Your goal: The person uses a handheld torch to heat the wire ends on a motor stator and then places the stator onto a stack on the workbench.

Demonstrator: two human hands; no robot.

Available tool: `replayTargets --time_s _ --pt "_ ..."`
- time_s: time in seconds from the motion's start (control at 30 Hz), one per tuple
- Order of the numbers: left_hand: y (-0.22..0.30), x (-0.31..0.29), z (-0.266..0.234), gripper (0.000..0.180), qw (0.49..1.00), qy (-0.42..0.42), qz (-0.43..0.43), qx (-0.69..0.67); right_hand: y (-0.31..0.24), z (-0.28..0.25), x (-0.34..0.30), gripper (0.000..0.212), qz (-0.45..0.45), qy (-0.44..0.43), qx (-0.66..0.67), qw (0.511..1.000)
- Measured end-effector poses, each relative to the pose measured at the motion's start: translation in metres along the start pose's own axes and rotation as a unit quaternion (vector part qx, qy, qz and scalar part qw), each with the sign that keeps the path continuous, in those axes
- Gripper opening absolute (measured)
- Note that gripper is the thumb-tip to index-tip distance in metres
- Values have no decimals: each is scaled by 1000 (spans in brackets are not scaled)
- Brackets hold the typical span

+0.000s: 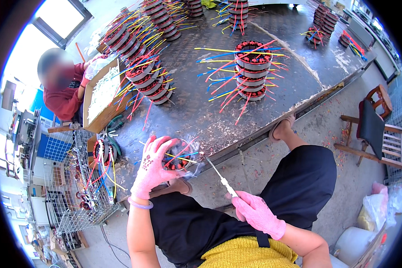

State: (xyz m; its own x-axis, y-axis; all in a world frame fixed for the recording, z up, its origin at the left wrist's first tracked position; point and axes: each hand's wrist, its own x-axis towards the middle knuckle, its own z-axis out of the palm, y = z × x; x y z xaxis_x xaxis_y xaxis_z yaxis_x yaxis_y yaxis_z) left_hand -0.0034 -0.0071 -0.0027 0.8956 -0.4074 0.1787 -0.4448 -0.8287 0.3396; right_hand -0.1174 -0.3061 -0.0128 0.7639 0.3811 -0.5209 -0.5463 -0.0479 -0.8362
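Observation:
My left hand [151, 164], in a pink glove, grips the side of a ring-shaped motor stator [179, 164] at the table's near edge. Red, yellow and blue leads cross the stator's top, and thin see-through strands or film stand out around it. In my right hand [257, 213], also gloved in pink, is a slim white-handled tool [225, 182] with a long thin tip. The tip points up and left toward the stator, apart from it. Its exact kind I cannot make out.
Stacked stators [253, 71] with coloured leads stand on the dark table [201, 114]; more stacks [149, 82] rise at left. A co-worker [62, 87] sits beyond a cardboard box [91, 116] of white strips. A wire basket [87, 216] stands at left, a wooden chair [373, 129] at right.

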Motion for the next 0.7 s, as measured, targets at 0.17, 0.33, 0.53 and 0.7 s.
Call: replayTargets --time_s 0.17,0.33,0.53,0.7 --pt "-1 -1 2 85 1000 -9 -15 -3 2 -1 0 39 -4 -4 3 1000" --pt "1 1 1 88 1000 -15 -21 -8 4 -3 1 38 -12 -10 -2 1000" --pt "-2 1 1 86 1000 -18 -13 -10 4 -2 1 38 -15 -10 -6 1000" --pt "-2 1 1 86 1000 -16 -5 -14 4 -2 1 38 -4 -9 -6 1000"
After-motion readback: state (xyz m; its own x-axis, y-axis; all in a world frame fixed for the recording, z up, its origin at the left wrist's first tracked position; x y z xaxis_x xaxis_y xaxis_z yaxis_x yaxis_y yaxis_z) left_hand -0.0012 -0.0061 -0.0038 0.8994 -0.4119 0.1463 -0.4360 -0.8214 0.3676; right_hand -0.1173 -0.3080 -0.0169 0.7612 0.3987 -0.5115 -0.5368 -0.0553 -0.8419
